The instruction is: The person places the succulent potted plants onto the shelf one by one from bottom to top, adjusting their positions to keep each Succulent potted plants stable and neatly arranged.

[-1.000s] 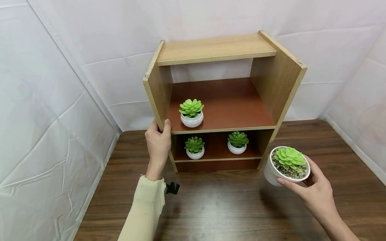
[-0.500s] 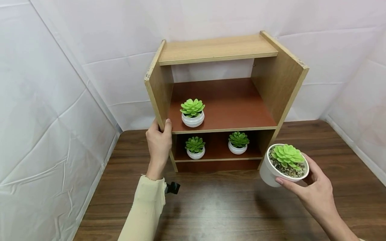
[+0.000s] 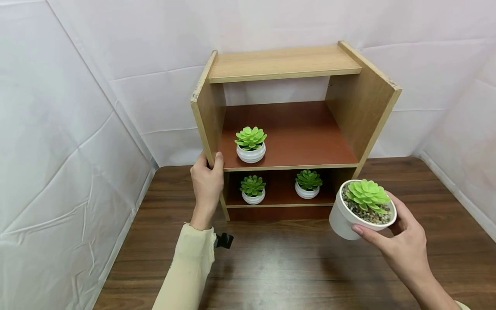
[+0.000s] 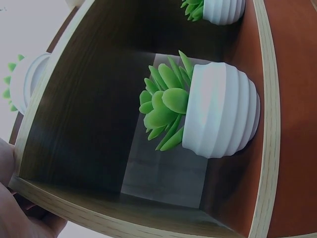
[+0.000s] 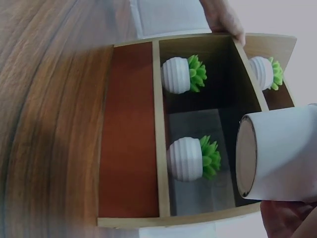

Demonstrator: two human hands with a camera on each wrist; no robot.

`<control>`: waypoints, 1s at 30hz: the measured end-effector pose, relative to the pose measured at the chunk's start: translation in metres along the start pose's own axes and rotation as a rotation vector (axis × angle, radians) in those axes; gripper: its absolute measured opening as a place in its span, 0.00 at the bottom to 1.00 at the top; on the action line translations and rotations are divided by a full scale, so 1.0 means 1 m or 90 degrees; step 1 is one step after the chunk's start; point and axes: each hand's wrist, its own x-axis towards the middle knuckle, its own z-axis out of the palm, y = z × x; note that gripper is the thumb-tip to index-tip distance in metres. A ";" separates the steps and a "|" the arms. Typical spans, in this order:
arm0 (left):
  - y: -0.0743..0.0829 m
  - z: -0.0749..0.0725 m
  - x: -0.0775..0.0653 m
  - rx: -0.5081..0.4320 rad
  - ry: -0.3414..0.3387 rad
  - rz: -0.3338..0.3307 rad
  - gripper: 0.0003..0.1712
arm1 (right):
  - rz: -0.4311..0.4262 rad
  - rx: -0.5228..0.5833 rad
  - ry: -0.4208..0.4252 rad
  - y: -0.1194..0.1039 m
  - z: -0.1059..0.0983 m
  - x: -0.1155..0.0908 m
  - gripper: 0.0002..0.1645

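Observation:
My right hand holds a white pot with a pale green succulent above the table, in front of the shelf's right side; fingers wrap its far side and the thumb presses near the rim. In the right wrist view the pot shows its round base. My left hand grips the left side panel of the wooden shelf. On its upper board, at the left, stands a small potted succulent. Two more, a left one and a right one, stand on the lower board.
The shelf stands on a dark wooden table, near its back edge. White cloth hangs behind it and on both sides. A black strap end sticks out from the left sleeve.
My right hand has brought the held potted succulent slightly left and up, nearer the shelf. The left hand keeps its grip on the side panel. The head view has shifted a little.

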 end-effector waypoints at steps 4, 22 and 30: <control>-0.001 0.000 0.001 0.007 0.003 0.000 0.12 | 0.000 0.069 0.001 -0.008 0.005 0.006 0.54; -0.003 0.001 0.003 0.013 0.010 0.017 0.12 | -0.104 0.232 0.031 -0.043 0.027 0.041 0.47; -0.003 0.001 0.001 0.003 0.004 0.013 0.13 | -0.095 0.259 0.026 -0.057 0.038 0.059 0.47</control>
